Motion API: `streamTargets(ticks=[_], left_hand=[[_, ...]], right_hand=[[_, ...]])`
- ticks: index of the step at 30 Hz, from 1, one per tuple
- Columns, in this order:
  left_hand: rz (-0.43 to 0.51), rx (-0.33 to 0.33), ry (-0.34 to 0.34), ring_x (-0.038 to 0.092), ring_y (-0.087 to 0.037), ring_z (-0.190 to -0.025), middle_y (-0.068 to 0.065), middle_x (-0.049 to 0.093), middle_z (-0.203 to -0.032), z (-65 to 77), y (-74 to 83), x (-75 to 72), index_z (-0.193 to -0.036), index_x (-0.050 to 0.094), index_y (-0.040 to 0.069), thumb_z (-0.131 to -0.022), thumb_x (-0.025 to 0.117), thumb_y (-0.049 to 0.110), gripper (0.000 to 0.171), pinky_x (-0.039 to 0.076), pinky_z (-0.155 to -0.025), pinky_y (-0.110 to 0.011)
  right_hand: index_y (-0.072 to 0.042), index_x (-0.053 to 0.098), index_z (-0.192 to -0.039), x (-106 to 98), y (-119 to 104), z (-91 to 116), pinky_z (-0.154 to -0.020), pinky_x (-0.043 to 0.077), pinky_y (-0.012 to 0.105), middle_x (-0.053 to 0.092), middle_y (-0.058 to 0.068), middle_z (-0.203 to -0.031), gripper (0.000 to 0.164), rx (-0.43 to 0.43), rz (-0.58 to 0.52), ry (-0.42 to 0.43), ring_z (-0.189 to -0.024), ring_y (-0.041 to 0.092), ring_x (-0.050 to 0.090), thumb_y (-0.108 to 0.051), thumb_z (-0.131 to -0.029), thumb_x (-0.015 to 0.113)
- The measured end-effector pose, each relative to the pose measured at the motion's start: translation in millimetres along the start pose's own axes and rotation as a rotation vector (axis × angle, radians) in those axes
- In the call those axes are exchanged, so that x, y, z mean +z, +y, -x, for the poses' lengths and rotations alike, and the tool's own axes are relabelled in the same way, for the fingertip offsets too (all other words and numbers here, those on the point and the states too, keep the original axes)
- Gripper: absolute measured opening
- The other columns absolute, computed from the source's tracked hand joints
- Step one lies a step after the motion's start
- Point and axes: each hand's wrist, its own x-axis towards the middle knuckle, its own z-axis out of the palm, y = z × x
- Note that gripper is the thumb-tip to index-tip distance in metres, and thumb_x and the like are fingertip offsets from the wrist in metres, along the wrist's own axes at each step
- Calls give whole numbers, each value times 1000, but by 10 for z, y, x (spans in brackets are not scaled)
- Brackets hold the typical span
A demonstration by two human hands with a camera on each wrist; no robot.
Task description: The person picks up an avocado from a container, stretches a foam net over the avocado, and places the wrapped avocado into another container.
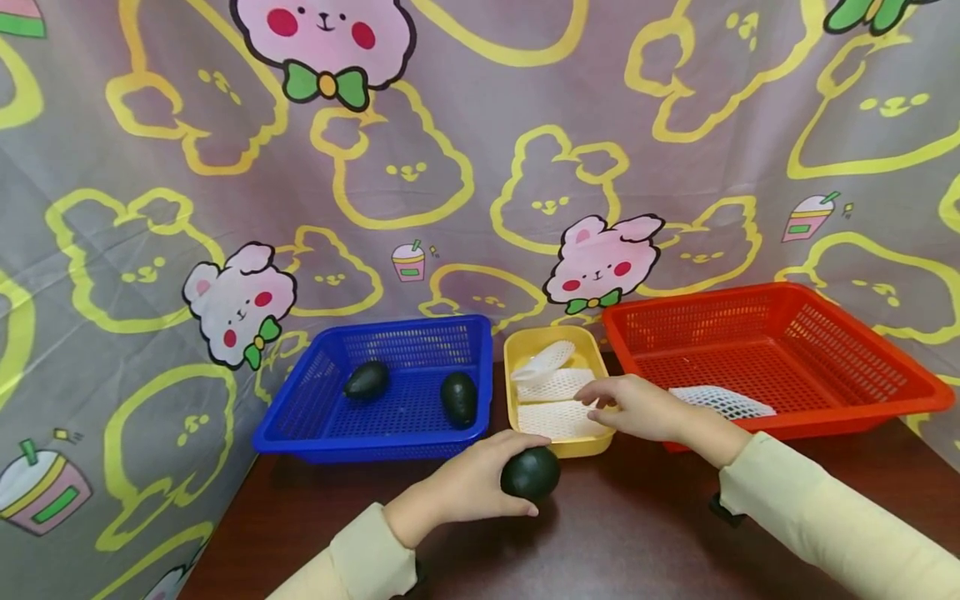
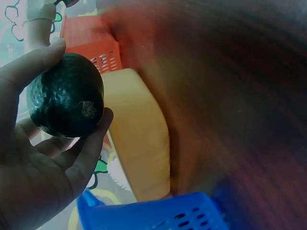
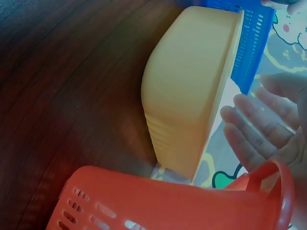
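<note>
My left hand [image 1: 474, 482] grips a dark green avocado [image 1: 531, 474] above the table, in front of the yellow bin [image 1: 581, 449]. In the left wrist view the thumb and fingers curl round the avocado [image 2: 67, 103], its pale stem scar showing. Over the yellow bin's right side reaches my right hand [image 1: 639, 408], holding nothing. Its fingers [image 3: 249, 132] are loosely bent near the rim in the right wrist view. Several white foam net sleeves [image 1: 558, 419] lie in the bin, just under those fingertips.
On the left, a blue basket [image 1: 408, 450] contains two avocados [image 1: 459, 398]. At the right stands a red basket [image 1: 847, 414] with a white foam net [image 1: 720, 402] at its near left. A patterned cloth [image 1: 465, 108] hangs behind the brown table [image 1: 615, 533].
</note>
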Motion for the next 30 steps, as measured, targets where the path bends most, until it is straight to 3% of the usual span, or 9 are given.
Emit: streamTargets(ticks=[9,17,30], left_hand=[[11,15,-47,57,-8,-118,2,58,-137,-29,-74,210,-146,55,20,-79,91,29,77,49,-98,-29],[-16,14,-85,56,-8,-120,4,57,-138,-35,-136,343,-146,56,22,-78,91,32,77,49,-97,-30],[-22,31,-97,55,-8,-122,3,58,-137,-84,-144,418,-145,55,22,-78,92,28,77,46,-101,-29]], right_hand=[[-2,72,-119,118,-43,-53,-87,57,45,73,8,-112,29,9,172,25,-97,25,68,-12,-92,75],[-4,73,-118,190,-98,-91,-92,55,51,72,12,-114,28,51,245,23,-104,31,68,-13,-92,77],[2,71,-115,332,-107,-195,-90,55,49,71,18,-109,27,93,326,11,-99,34,68,-10,-91,75]])
